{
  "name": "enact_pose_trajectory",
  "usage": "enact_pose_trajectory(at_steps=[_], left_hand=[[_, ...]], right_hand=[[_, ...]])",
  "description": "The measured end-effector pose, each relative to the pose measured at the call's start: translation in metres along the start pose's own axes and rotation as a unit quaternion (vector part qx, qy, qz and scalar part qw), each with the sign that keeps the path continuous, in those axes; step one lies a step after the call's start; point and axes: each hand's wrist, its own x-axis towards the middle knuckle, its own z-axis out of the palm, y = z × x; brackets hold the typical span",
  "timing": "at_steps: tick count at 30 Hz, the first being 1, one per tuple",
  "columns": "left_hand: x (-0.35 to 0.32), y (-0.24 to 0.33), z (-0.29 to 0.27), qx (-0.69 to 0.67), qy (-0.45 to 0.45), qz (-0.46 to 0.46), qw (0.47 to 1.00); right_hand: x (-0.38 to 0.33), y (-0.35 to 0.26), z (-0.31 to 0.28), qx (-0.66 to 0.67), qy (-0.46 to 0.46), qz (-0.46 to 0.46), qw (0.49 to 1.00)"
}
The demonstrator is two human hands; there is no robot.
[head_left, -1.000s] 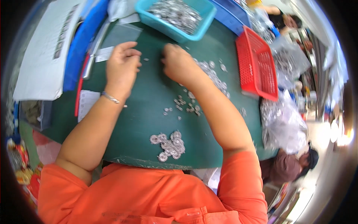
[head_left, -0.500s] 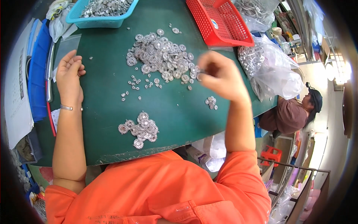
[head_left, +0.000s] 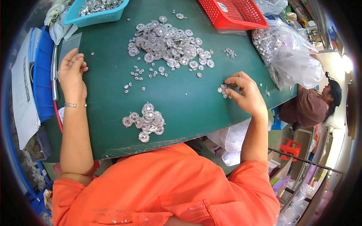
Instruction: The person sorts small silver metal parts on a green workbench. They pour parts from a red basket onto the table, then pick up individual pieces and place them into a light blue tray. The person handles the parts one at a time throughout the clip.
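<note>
My right hand (head_left: 247, 93) reaches down over a little cluster of small round metal pieces (head_left: 222, 90). Its thumb and index finger stand apart at the cluster's right side, and no piece is plainly gripped. My left hand (head_left: 73, 71) rests on its side at the table's left, fingers loosely bent and nothing visible in them. Between my hands lies a large heap of silvery toothed metal discs (head_left: 164, 41). Several tiny metal rings (head_left: 137, 71) are scattered below that heap. Closer to me sits a smaller pile of toothed discs (head_left: 149, 120).
The green table (head_left: 184, 116) has a worn front edge. At the back stand a blue basket (head_left: 94, 19) of metal parts and a red basket (head_left: 241, 22). A clear bag of metal parts (head_left: 271, 45) lies at right. Beyond it sits another person (head_left: 313, 107).
My right hand has moved right and nearer to me, from the large heap's edge to the small cluster. Loose discs at the heap's right edge now show. My left hand stays put.
</note>
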Motion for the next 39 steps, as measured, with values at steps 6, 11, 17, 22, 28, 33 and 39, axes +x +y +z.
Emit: enact_pose_trajectory(at_steps=[6, 11, 17, 22, 28, 33, 39], left_hand=[[-0.004, 0.008, 0.007, 0.008, -0.003, -0.007, 1.0], [-0.006, 0.007, 0.006, 0.003, 0.0, -0.007, 1.0], [-0.008, 0.009, 0.009, 0.018, 0.001, -0.005, 1.0], [-0.006, 0.007, 0.006, 0.01, -0.001, -0.007, 1.0], [-0.006, 0.009, 0.009, 0.013, 0.001, -0.003, 1.0], [-0.006, 0.009, 0.008, 0.0, 0.004, -0.004, 1.0], [-0.009, 0.007, 0.01, 0.001, 0.004, 0.0, 1.0]], right_hand=[[0.039, -0.025, 0.049, -0.01, 0.153, -0.175, 0.972], [0.035, -0.024, 0.054, -0.016, 0.124, -0.167, 0.978], [0.022, -0.037, 0.055, 0.056, 0.115, -0.108, 0.986], [0.031, -0.044, 0.057, 0.07, 0.075, -0.07, 0.992], [0.051, -0.041, 0.072, 0.023, 0.146, -0.135, 0.98], [0.021, -0.027, 0.037, 0.053, 0.18, -0.066, 0.98], [-0.013, 0.009, 0.01, -0.013, 0.096, 0.042, 0.994]])
